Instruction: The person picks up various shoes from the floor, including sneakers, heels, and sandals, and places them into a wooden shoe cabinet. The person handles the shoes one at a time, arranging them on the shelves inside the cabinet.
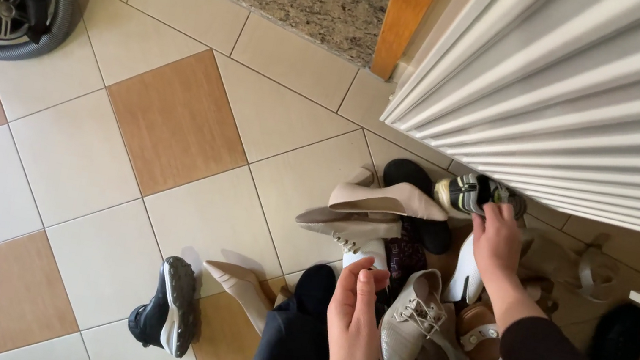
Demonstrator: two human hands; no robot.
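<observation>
Shoes lie heaped below the white radiator (pixel 589 103). Right hand (pixel 496 238) pinches a striped sneaker (pixel 468 193) at its lower edge; left hand (pixel 354 314) hovers loosely open, empty. A tug might topple the beige heel (pixel 385 201) beside it.

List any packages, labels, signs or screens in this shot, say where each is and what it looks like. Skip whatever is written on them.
None show: no package, label, sign or screen is in view.
What is there instead: a pile of shoes on the tiled floor beside a white radiator.
The right hand reaches to a sneaker under it; the left hand hovers open, holding nothing.
</observation>
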